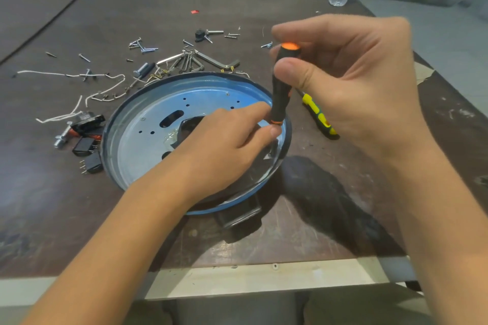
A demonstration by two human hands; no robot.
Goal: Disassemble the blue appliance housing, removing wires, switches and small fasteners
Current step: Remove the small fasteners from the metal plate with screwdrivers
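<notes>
The blue appliance housing (137, 145) lies near the front edge of the tabletop (303, 232), open face up, a shallow round pan with a pale blue floor pierced by small holes and a slot. A black tab (240, 215) sticks out of its near rim.

The left hand (224, 145) reaches across the housing and its fingers (253, 113) pinch the lower end of a black-and-orange screwdriver (281, 92), which stands almost upright just inside the right rim. The right hand (351, 82) grips the handle top. The tip is hidden, so I can't tell what it sits in.

To do this well, I'd keep the shaft straight, press down firmly while turning, and let the left fingers only steady it.

Beyond lie a yellow-green screwdriver (319, 116), black switches (87, 124), white wires (105, 87), hex keys (195, 60) and loose screws (142, 46).
</notes>
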